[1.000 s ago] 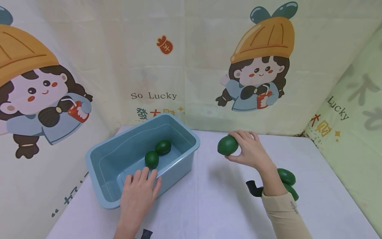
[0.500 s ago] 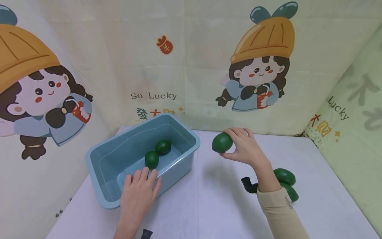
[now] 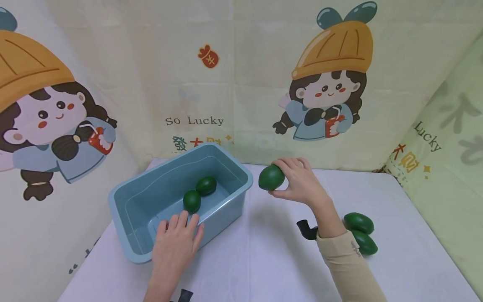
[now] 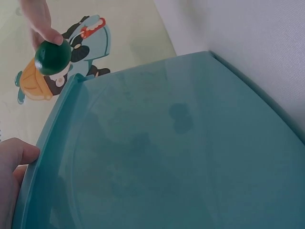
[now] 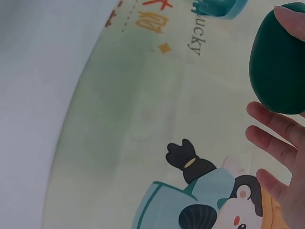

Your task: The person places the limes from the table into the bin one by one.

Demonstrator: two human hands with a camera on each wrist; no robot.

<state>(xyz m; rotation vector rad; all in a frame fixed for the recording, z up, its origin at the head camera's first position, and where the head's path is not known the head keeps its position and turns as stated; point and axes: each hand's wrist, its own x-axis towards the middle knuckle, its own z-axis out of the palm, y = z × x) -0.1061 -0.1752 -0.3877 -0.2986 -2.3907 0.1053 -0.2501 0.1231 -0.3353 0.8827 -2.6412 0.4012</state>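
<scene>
In the head view my right hand [image 3: 298, 180] pinches a smooth dark green avocado [image 3: 271, 177] between thumb and fingers, raised over the table just right of a blue plastic bin [image 3: 222, 231]. The right wrist view shows the same avocado [image 5: 276, 67] at its right edge, other fingers spread below. My left hand [image 3: 174, 245] grips the bin's near rim, fingers over the inside and thumb outside; the left wrist view has the thumb [image 4: 21, 151] against that rim. Inside the bin lie two avocados, a rounder-looking one [image 3: 192, 201] and another [image 3: 206, 186] touching it.
Two more avocados, one behind [image 3: 359, 222] and one in front [image 3: 365, 243], lie together on the white tablecloth [image 3: 264, 260] beyond my right forearm. A printed cloth backdrop [image 3: 249, 84] rises behind and beside the table. Black straps [image 3: 307, 230] show at the wrists.
My right hand has moved left and slightly farther back with the avocado, closer to the bin. The two avocados on the table show more fully. My left hand and the bin stay put.
</scene>
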